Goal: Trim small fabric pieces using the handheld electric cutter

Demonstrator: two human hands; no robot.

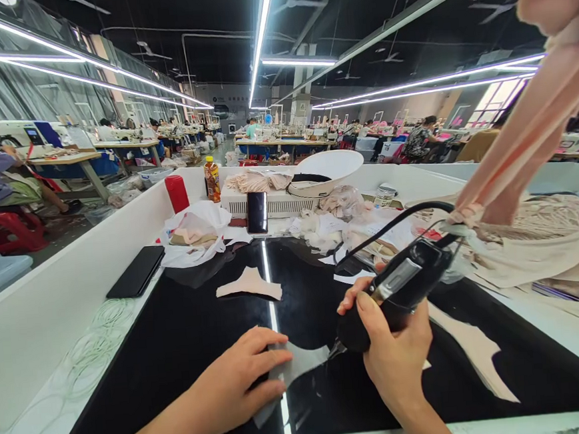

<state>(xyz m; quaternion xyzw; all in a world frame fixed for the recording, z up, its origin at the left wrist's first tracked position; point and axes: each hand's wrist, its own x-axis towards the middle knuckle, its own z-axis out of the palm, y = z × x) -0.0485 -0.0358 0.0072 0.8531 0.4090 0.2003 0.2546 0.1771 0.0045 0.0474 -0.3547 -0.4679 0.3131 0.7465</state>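
Note:
My right hand (397,349) is wrapped round a black handheld power tool (405,281), its thin metal tip pointing down-left. That tip is at the right end of a translucent grey curved piece (301,363) on the glossy black work surface (194,345). My left hand (249,374) lies flat over the left part of this piece, fingers spread, pressing on it. Farther back sits a beige curved piece (249,284). To the right of my right hand is a stack of beige cut pieces (475,349).
A black phone (136,272) and pale green cords (98,339) are at left. At the back are a plastic bag (195,234), an upright phone (257,212) and a bottle (212,179). Fabric (546,230) is heaped right. A fabric strip (523,125) hangs by the tool.

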